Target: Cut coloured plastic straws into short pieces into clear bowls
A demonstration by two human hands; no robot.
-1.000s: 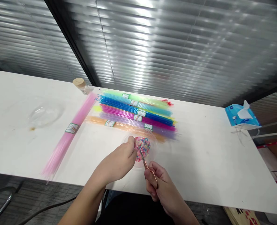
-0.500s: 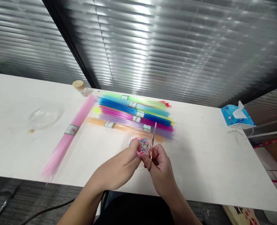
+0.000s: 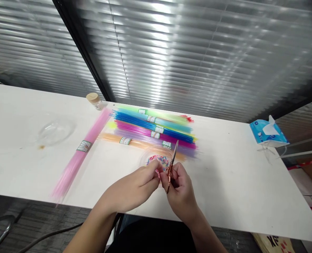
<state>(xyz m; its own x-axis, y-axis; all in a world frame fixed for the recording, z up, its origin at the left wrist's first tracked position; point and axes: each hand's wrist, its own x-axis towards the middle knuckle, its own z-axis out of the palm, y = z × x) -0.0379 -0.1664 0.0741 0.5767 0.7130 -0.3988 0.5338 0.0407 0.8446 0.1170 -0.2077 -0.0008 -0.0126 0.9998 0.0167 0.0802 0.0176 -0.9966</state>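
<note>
Copper-handled scissors are in my right hand, its fingers curled round the handles and the blades pointing away from me. My left hand is closed in a pinch close by, with a bit of pink showing at its thumb and forefinger. That small pink piece is mostly hidden, so its exact shape cannot be told. Both hands are over the near side of a clear round bowl. Inside it lie many short cut pieces in pink, blue, red and white, partly covered by my fingers.
Bundles of thin plastic straws, such as the blue bundle and orange bundle, lie behind the bowl. A pink bundle slants at left, near a clear dish and a lidded jar. A tissue pack is far right.
The view has shifted slightly, so the table things appear a little further right. My left thumb and forefinger have shifted a little around the pink piece. The scissors remain in my right hand.
</note>
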